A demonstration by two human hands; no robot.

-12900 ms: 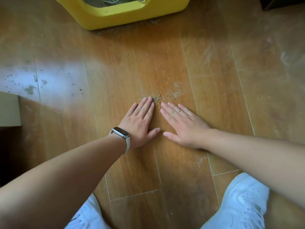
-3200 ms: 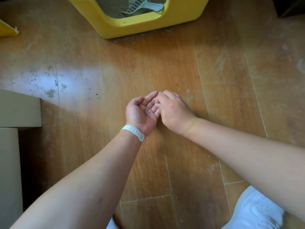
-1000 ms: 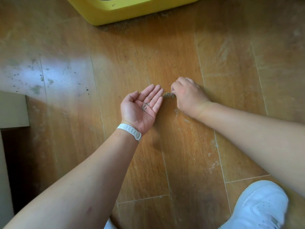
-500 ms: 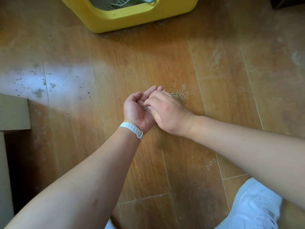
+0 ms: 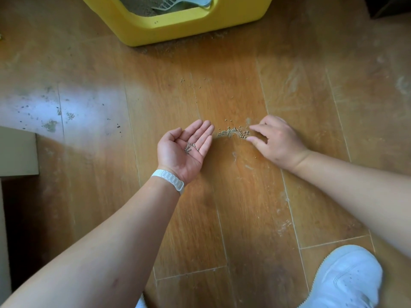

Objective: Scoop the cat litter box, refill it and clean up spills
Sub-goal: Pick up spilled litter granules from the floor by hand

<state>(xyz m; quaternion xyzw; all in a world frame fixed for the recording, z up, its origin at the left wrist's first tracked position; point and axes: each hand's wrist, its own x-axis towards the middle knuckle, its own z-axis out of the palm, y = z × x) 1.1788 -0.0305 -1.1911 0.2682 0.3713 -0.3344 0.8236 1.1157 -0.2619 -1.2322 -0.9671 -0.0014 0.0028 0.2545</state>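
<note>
A small heap of grey litter granules (image 5: pixel 233 132) lies on the wooden floor (image 5: pixel 244 207). My left hand (image 5: pixel 184 150) lies palm up just left of the heap, cupping a few granules (image 5: pixel 191 148). My right hand (image 5: pixel 275 143) rests palm down on the floor to the right of the heap, with its fingertips at the granules' edge. The yellow litter box (image 5: pixel 178 23) stands at the top of the view, holding grey litter and a pale scoop (image 5: pixel 178 2).
More litter dust lies along the box's front edge (image 5: pixel 189 42). Specks and smudges (image 5: pixel 51 124) dot the shiny floor patch at left. A beige box (image 5: pixel 17 152) sits at the left edge. My white shoe (image 5: pixel 347 278) is at lower right.
My right hand has left my left palm and moved right, back down to the heap on the floor. My left hand stays palm up with granules in it.
</note>
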